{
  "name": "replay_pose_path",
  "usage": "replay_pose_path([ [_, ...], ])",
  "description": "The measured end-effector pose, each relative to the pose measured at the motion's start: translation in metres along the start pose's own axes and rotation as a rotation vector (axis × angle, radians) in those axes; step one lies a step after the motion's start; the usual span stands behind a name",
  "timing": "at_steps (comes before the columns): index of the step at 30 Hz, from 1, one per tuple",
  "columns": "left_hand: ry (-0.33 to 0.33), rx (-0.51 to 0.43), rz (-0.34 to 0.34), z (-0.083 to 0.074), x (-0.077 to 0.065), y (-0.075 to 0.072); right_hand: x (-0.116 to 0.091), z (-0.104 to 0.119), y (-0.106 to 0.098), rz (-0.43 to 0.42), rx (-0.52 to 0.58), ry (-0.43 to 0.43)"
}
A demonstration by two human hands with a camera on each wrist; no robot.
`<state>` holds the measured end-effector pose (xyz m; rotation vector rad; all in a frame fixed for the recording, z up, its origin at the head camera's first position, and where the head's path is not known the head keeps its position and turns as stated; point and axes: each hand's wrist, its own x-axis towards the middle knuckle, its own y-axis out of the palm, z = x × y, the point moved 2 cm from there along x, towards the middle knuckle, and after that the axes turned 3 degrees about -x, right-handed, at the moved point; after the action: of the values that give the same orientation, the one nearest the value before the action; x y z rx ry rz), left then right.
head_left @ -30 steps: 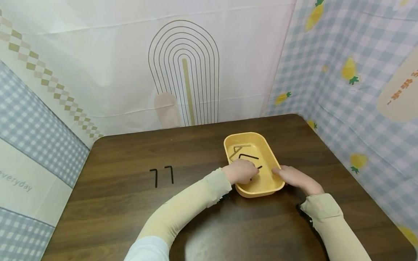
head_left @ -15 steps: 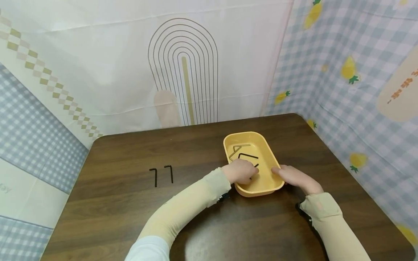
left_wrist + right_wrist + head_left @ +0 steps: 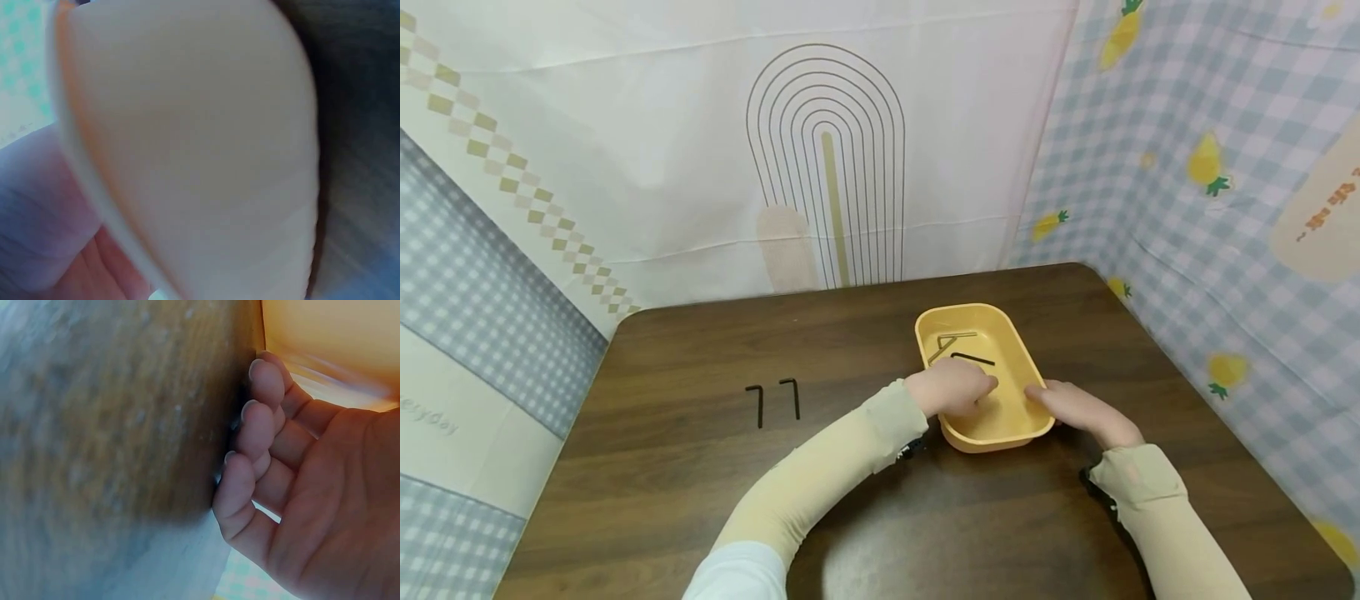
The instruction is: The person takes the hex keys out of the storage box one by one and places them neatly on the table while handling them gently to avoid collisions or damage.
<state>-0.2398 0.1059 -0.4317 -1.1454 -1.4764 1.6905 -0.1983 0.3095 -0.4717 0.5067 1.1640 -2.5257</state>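
Observation:
My left hand (image 3: 955, 387) reaches into the yellow plastic tray (image 3: 1021, 357), its fingers bent down near the tray floor. A short black hex key showed under these fingers a moment ago; the hand now hides it, seemingly in its grip. In the left wrist view the tray's wall (image 3: 200, 150) covers most of the hand (image 3: 37, 206). My right hand (image 3: 1075, 408) holds the tray's right rim, thumb over the inside edge. Seen from the right wrist, the other fingers (image 3: 256, 431) curl beneath the tray, against the table.
Farther up in the tray lie a black hex key (image 3: 973, 359) and brass-coloured hex keys (image 3: 958, 335). Two black hex keys, one here (image 3: 760, 407) and another hex key (image 3: 795, 398), lie side by side on the brown table (image 3: 700, 483). Fabric-covered walls (image 3: 962, 125) stand behind and beside it.
The black hex key under my left hand shifted slightly, then went out of sight behind the hand. That hand has moved a little within the tray. The right hand and tray stay put.

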Motion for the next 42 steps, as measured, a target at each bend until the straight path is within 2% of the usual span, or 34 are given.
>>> replay_pose_path([
  [8, 0.079, -0.061, -0.053, 0.004, -0.008, -0.014, -0.003, 0.002, -0.001, -0.002, 0.007, -0.005],
  [13, 0.116, -0.135, -0.097, 0.009, -0.01, -0.019, -0.003, 0.002, -0.001, -0.002, 0.004, -0.011],
  [17, 0.109, -0.198, -0.128, 0.013, -0.013, -0.023, -0.003, 0.002, 0.0, -0.001, -0.001, -0.008],
  [20, 0.099, -0.21, -0.167, 0.016, -0.017, -0.029, -0.004, 0.002, 0.001, -0.002, 0.002, -0.003],
  [27, 0.093, -0.235, -0.265, 0.022, -0.03, -0.051, -0.005, 0.004, 0.0, -0.004, -0.001, 0.014],
  [34, 0.07, -0.151, -0.398, 0.031, -0.046, -0.074, -0.004, 0.004, -0.001, -0.006, -0.011, 0.005],
  [42, 0.017, -0.076, -0.449, 0.044, -0.065, -0.088, -0.005, 0.004, 0.0, 0.002, -0.003, 0.019],
])
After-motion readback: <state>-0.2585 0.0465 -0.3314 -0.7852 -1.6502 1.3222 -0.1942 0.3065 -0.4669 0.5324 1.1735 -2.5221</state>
